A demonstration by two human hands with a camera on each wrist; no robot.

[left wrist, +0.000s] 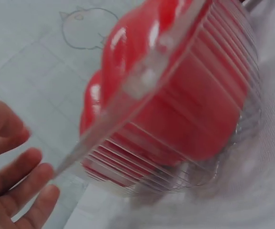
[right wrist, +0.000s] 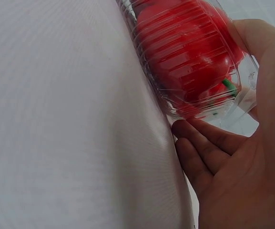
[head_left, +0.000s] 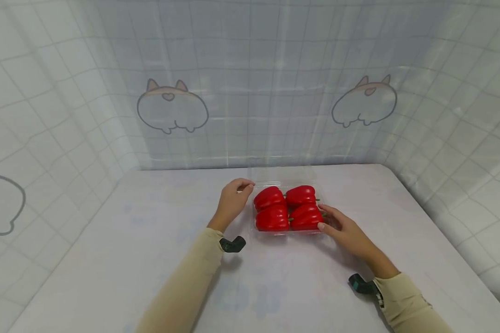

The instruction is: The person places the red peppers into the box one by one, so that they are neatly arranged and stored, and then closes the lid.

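Observation:
A clear plastic clamshell box (head_left: 287, 233) holds several red bell peppers (head_left: 272, 218) with green stems, lying in two rows. Its see-through lid (head_left: 281, 174) is folded back behind it. At the box's back left corner is my left hand (head_left: 232, 199); in the left wrist view its bent fingers (left wrist: 42, 174) reach the rim's corner, the thumb apart from them. My right hand (head_left: 343, 231) holds the right end of the box. In the right wrist view the thumb (right wrist: 254, 36) lies at the rim, and the other fingers touch the ribbed side low down.
A pale cloth (head_left: 150, 240) covers the table. Behind it and at both sides hang white checked curtains (head_left: 250, 83) with cartoon animal outlines. Dark wrist camera mounts (head_left: 232, 244) stick out from both beige sleeves (head_left: 183, 282).

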